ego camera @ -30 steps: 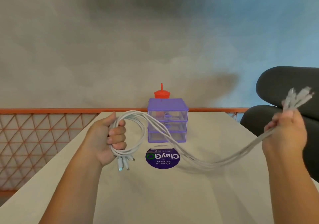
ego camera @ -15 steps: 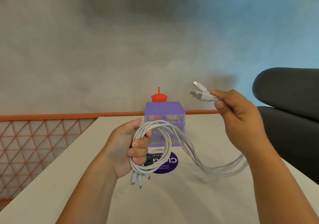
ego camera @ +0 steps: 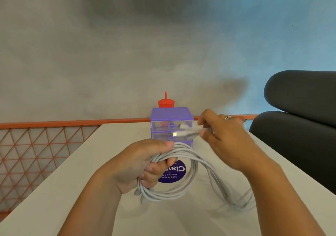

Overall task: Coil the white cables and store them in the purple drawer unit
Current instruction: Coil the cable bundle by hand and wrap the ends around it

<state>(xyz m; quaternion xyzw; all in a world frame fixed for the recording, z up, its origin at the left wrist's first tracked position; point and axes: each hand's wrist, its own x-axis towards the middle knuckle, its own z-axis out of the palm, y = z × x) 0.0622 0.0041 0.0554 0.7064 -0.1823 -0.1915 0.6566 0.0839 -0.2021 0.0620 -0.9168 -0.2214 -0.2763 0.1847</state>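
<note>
Left hand: fingers curled round the gathered loops of the white cables, held just above the table, near the front of the purple drawer unit. Right hand: thumb and fingers pinch the free plug ends, level with the drawers. Slack droops beneath my right forearm.

Bundle looks light, soft and springy, likely a bit slick, so the loops will want to spring open. Best hold: squeeze across the whole coil where the strands bunch, not by the plugs.
</note>
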